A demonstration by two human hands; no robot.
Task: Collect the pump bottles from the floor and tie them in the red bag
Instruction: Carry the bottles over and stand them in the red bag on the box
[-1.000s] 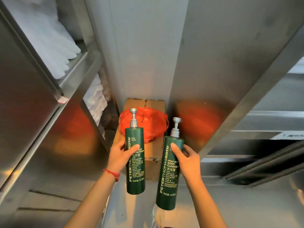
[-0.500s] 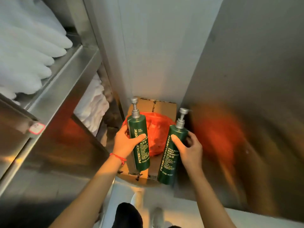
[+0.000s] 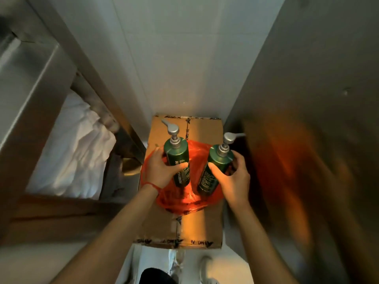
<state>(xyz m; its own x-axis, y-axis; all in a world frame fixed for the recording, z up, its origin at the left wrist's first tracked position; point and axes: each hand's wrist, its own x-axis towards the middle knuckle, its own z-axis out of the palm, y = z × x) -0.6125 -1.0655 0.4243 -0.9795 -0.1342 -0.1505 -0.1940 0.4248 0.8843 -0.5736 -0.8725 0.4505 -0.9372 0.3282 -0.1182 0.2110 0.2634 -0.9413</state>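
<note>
In a narrow gap between steel panels, a box (image 3: pixel 196 226) carries the red bag (image 3: pixel 180 199). Your left hand (image 3: pixel 161 171) grips one bottle (image 3: pixel 178 158) above it; your right hand (image 3: pixel 233 181) clasps another (image 3: pixel 215 171) at three o'clock.
</note>
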